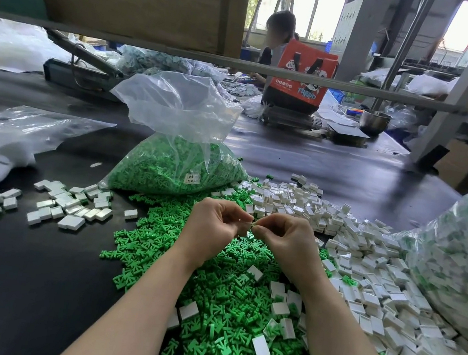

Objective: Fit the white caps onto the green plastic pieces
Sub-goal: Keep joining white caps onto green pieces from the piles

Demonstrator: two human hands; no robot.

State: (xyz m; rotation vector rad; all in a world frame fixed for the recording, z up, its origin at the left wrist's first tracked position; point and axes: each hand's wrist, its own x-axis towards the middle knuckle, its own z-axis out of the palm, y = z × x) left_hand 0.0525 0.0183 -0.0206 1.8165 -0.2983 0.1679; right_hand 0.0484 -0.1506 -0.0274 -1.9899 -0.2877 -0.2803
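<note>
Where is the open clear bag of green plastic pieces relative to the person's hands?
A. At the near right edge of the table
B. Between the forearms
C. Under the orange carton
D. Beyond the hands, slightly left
D: the clear bag of green plastic pieces stands on the black table beyond the left hand and right hand, slightly left.

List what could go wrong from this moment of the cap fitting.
1. Both the left hand and the right hand pinch one small green plastic piece above the loose heap of green plastic pieces; if it slips, it would likely be lost among them.
2. Loose white rectangular caps already lie mixed into the green heap, so sorting may slow.
3. The forearms rest across the heap and could push pieces off the dark table.
</note>
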